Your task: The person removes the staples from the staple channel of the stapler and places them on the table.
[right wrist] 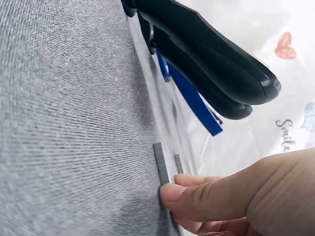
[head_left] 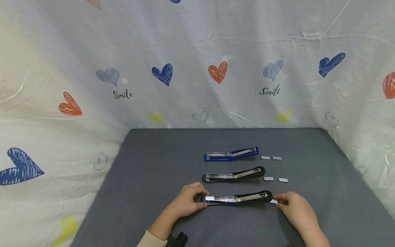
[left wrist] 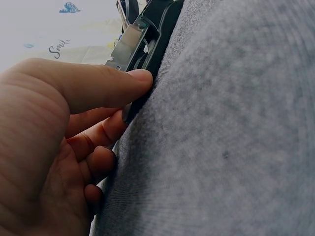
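Note:
An opened-out black stapler lies nearest to me on the table. My left hand grips its left end between thumb and fingers; in the left wrist view the thumb presses along the stapler's metal end. Beside the raised right end, my right hand pinches a short strip of staples. The right wrist view shows this grey staple strip at the thumb tip, close to the table surface. The stapler's dark arm slants above it, apart from the fingers.
Behind lie a second opened black stapler and an opened blue stapler. Right of the black one are two staple strips; two more strips lie by the blue one. A grey cloth covers the table, with a patterned white curtain around it.

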### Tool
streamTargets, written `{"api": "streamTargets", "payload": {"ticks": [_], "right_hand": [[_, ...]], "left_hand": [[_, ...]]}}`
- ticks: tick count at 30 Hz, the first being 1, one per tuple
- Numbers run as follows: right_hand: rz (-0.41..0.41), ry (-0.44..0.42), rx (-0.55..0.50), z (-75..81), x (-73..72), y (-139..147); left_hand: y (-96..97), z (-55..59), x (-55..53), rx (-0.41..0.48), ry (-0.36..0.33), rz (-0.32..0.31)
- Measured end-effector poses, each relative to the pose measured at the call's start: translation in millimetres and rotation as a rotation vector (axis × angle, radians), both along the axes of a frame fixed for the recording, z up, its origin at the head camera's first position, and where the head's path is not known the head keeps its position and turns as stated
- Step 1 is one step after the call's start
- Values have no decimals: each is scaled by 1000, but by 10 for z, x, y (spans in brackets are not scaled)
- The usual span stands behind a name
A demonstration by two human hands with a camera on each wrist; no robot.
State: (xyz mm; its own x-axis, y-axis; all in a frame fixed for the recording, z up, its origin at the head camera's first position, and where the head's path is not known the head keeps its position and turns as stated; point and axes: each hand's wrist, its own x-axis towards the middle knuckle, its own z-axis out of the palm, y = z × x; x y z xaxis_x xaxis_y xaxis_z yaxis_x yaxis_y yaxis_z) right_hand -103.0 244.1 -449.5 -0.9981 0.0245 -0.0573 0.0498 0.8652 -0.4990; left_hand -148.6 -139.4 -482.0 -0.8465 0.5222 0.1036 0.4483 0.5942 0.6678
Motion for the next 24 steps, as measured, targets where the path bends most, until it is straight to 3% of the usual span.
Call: {"api": "streamTargets", "payload": {"ticks": [5, 11, 17, 24], "right_hand": [[60, 34, 9, 98, -12, -5], [129, 116, 15, 345, -49, -90], [121, 156, -10, 600, -84, -344], [164, 276, -22, 705, -136, -670]], "left_hand": [[-10, -9, 0, -2, -4, 0], [-19, -27, 20, 3, -7, 2], [-21, -20, 19, 7, 4, 0], [-21, -6, -12, 0, 21, -16]]}}
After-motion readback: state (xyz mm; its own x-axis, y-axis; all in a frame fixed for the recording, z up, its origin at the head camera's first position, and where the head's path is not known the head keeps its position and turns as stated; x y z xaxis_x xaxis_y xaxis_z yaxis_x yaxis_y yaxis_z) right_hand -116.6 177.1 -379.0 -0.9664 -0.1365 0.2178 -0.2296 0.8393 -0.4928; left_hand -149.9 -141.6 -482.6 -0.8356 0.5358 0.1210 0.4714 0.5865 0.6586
